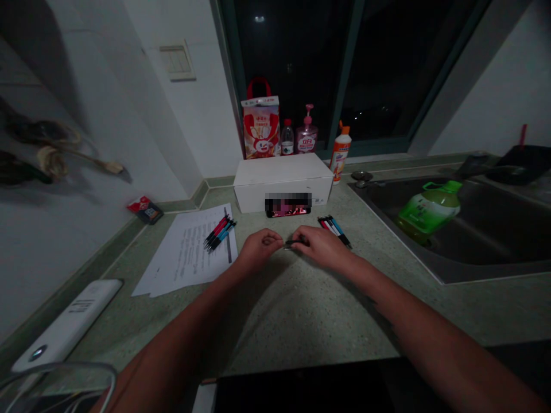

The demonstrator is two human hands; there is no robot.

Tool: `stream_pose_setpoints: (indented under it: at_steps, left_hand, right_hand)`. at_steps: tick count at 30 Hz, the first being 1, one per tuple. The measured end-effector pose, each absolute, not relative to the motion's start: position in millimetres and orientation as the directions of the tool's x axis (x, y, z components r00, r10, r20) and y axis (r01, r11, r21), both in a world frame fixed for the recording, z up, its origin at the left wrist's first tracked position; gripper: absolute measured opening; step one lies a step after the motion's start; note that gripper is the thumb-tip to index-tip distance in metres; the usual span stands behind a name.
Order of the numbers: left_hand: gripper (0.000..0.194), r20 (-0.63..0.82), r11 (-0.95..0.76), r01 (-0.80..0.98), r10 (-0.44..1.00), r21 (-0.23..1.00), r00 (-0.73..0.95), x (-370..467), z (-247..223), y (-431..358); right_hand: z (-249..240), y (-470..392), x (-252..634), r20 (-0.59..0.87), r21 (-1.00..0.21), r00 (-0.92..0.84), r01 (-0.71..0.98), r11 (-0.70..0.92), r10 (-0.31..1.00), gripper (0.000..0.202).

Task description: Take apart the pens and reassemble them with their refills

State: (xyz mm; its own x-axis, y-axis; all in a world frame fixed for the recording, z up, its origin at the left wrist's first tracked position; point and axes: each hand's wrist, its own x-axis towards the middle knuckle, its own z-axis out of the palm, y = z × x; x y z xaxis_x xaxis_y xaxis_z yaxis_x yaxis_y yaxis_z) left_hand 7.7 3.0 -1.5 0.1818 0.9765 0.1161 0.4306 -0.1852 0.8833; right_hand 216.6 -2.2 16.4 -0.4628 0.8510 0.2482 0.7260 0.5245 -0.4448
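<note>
Close together over the middle of the counter are my two hands. My right hand (313, 243) is closed around a dark pen (294, 242), most of it hidden by the fingers; its end points toward my left hand. My left hand (260, 246) is pinched at that end, and what its fingertips hold is too small to make out. Several pens (220, 232) in red, blue and black lie on printed sheets (185, 252) to the left. Another group of pens (336, 229) lies just beyond my right wrist. Behind my hands a phone (288, 210) leans sideways against a white box (282, 178).
A bag (261, 127), a pink pump bottle (307, 135) and an orange-capped bottle (341, 154) stand behind the box. At right, a green jug (430, 209) lies in the sink (486, 241). A long white device (71, 321) with a cable occupies the left edge.
</note>
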Motion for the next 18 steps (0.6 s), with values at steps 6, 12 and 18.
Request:
stream_pose_setpoints:
  at_steps: [6, 12, 18]
  left_hand:
    - [0.014, 0.095, -0.151, 0.277, 0.974, 0.949, 0.204, 10.1, -2.6, 0.8]
    - [0.020, 0.059, -0.107, 0.222, 0.975, 0.969, 0.215, 8.3, -3.5, 2.2]
    - [0.023, 0.067, -0.110, 0.215, 0.978, 0.970, 0.199, 9.0, -6.8, 2.3]
  right_hand:
    - [14.3, -0.1, 217.5, 0.316, -0.458, -0.464, 0.690, 0.561, 0.828, 0.010]
    - [15.3, -0.8, 216.1, 0.347, -0.435, -0.475, 0.683, 0.587, 0.809, 0.010]
    - [14.4, -0.8, 215.1, 0.366, -0.477, -0.463, 0.651, 0.590, 0.807, 0.008]
